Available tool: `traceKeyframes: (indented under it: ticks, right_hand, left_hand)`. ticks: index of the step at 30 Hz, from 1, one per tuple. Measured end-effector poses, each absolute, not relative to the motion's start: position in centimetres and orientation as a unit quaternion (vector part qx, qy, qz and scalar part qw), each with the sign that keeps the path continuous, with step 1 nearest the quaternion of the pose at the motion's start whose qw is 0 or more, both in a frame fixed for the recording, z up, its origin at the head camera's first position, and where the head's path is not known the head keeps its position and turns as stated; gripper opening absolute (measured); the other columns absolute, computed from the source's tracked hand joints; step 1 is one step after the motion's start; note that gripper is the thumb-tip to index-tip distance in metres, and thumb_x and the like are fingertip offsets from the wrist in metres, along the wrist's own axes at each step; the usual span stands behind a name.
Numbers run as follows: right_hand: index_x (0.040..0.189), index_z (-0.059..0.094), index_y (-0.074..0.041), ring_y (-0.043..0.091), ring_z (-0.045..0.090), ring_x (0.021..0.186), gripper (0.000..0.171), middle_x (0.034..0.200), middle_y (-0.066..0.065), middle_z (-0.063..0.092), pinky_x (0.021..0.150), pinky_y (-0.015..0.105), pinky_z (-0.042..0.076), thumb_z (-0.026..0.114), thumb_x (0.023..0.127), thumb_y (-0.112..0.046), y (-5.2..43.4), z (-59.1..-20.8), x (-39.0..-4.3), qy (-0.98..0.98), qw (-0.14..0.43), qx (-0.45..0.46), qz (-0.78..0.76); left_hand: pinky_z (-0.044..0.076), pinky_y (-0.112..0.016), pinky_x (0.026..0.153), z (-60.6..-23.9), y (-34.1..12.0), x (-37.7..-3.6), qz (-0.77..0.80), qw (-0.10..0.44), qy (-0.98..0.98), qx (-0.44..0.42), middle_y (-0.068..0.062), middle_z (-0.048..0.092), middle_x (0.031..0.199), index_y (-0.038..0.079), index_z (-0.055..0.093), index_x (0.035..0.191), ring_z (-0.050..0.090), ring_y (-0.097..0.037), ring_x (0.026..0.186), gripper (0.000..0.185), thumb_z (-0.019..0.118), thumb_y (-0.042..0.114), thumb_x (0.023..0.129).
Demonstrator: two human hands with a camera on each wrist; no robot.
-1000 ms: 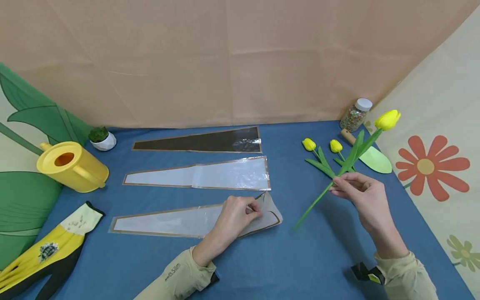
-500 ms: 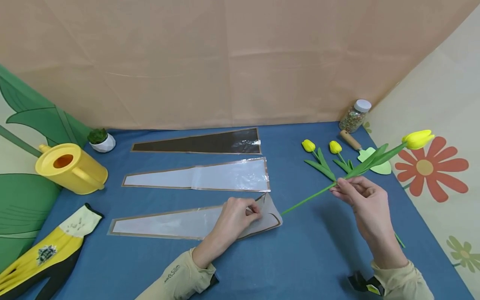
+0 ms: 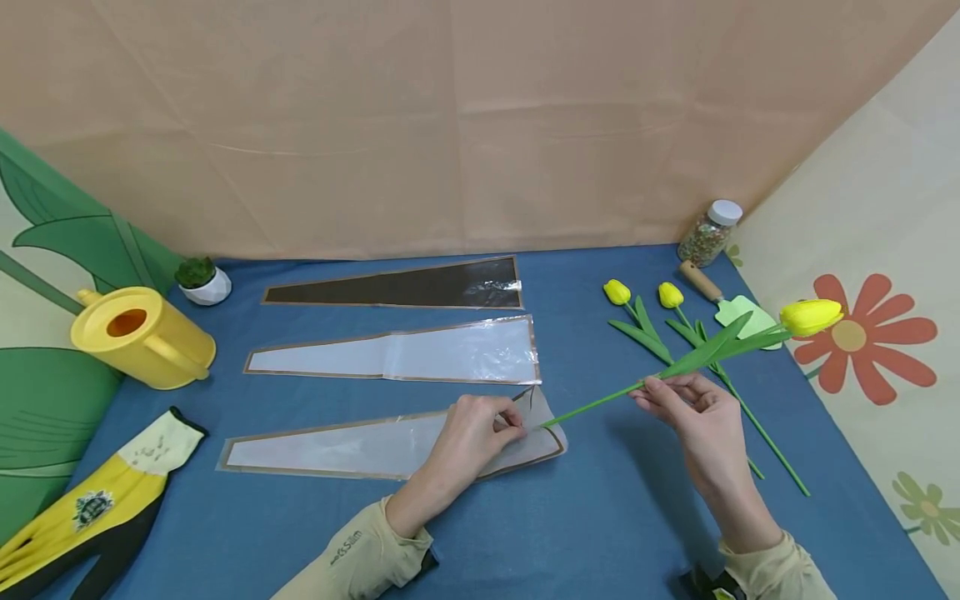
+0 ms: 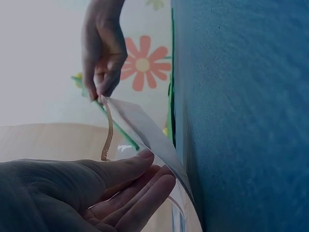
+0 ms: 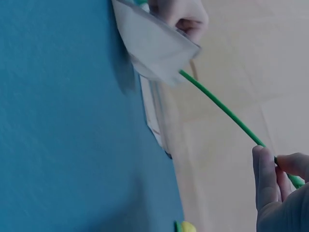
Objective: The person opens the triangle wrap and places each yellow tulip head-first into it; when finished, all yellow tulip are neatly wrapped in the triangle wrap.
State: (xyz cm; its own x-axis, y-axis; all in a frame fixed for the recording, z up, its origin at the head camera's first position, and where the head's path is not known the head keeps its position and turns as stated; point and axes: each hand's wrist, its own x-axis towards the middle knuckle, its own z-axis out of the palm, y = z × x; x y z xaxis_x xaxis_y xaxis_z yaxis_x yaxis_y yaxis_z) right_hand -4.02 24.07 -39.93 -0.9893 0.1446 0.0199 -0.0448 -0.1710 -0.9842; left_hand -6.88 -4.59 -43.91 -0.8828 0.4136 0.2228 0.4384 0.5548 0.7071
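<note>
My left hand [image 3: 472, 433] pinches the wide end of the nearest clear-and-white flower sleeve [image 3: 330, 446], whose mouth bulges open at the right. Between thumb and fingers of my right hand [image 3: 701, 425] is the green stem of a yellow tulip [image 3: 812, 317]; it slants down to the left, bloom at the right. The stem's lower end lies within the sleeve's mouth, close to my left fingertips. In the left wrist view the stem [image 4: 120, 126] runs along the sleeve's inner face [image 4: 142, 123]. The right wrist view shows the sleeve wall [image 5: 149, 43] hiding the stem's tip.
Behind lie another white sleeve [image 3: 450, 350] and a black one [image 3: 420, 283]. Two more tulips [image 3: 617, 291] rest at right, near a trowel [image 3: 701, 282] and a jar [image 3: 711, 232]. At left are a watering can [image 3: 146, 337], potted succulent [image 3: 206, 282] and yellow glove [image 3: 97, 500].
My right hand has tilted the tulip flatter and moved left, bringing the stem's end from outside the sleeve into its mouth. The left hand stays in place.
</note>
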Motion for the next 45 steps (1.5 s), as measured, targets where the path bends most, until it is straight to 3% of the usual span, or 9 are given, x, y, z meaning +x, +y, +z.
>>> traceKeyframes:
  ticks: [13, 23, 45]
  right_hand:
    - [0.109, 0.067, 0.008, 0.016, 0.080, 0.088, 0.010, 0.097, 0.007, 0.080, 0.086, 0.032, 0.061, 0.070, 0.103, -0.001, 22.3, -41.4, -3.6, -0.654, 0.042, -0.077, 0.751]
    - [0.115, 0.062, 0.014, 0.018, 0.080, 0.092, 0.020, 0.101, 0.010, 0.080, 0.087, 0.033, 0.061, 0.069, 0.104, -0.001, 21.7, -41.6, -3.6, -0.655, 0.038, -0.091, 0.749]
    - [0.112, 0.063, 0.012, 0.017, 0.079, 0.091, 0.016, 0.099, 0.009, 0.078, 0.089, 0.037, 0.061, 0.071, 0.103, 0.000, 20.5, -42.8, -3.0, -0.645, 0.059, -0.105, 0.754]
  left_hand:
    - [0.051, -0.023, 0.059, -43.9, -4.4, -6.8, -0.374, 0.040, -0.894, -0.243, 0.002, 0.077, 0.078, 0.012, 0.078, 0.079, 0.074, -0.013, 0.070, 0.017, 0.093, 0.004, 0.082]
    - [0.054, -0.023, 0.061, -43.7, -4.4, -6.8, -0.380, 0.042, -0.891, -0.245, 0.001, 0.076, 0.077, 0.010, 0.079, 0.079, 0.073, -0.012, 0.070, 0.016, 0.091, 0.001, 0.083]
    - [0.048, -0.020, 0.055, -43.3, -4.3, -6.3, -0.365, 0.050, -0.898, -0.242, 0.001, 0.076, 0.075, 0.010, 0.082, 0.081, 0.065, -0.007, 0.062, 0.012, 0.090, 0.002, 0.086]
